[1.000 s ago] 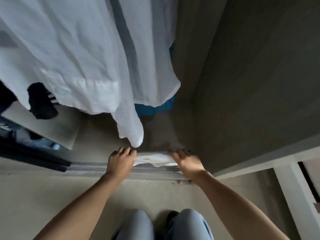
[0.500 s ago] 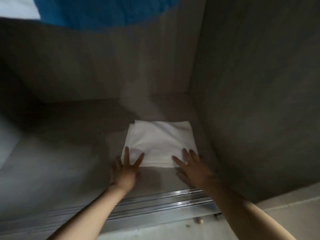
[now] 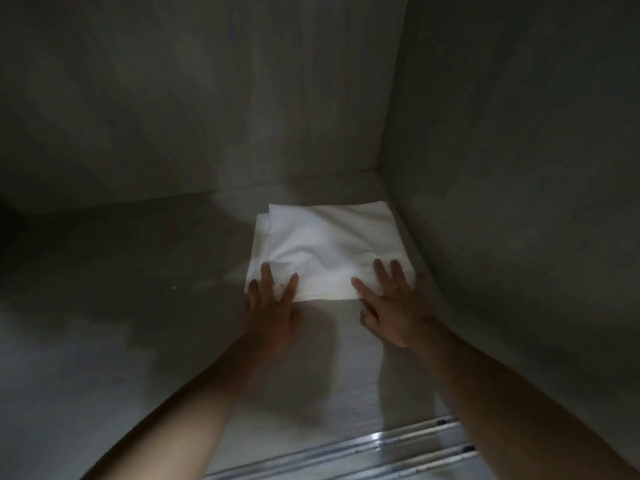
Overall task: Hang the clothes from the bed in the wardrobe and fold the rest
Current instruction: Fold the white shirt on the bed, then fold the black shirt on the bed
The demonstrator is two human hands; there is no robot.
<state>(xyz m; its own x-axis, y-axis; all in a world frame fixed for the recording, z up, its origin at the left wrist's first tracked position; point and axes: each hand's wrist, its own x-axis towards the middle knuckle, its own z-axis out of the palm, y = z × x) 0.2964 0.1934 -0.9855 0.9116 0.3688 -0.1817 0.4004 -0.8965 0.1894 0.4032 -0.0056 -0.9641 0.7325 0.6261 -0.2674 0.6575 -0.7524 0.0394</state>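
Folded white garment (image 3: 325, 251) on the wardrobe floor (image 3: 121, 341), tucked toward the rear right corner beside the side wall (image 3: 519, 168), presumably to sit clear of the door. Left hand (image 3: 272, 308) and right hand (image 3: 398, 304) rest on its near edge, fingers straight and spread (pressing or sliding, not gripping). The interior is dim, so the kind of garment is uncertain; a metal door track (image 3: 381, 452) runs along the front.

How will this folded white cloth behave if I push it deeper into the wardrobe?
The folded white cloth is probably soft and floppy: it wrinkles near the left hand and right hand. On the smooth wardrobe floor it likely slides, though layers may bunch.
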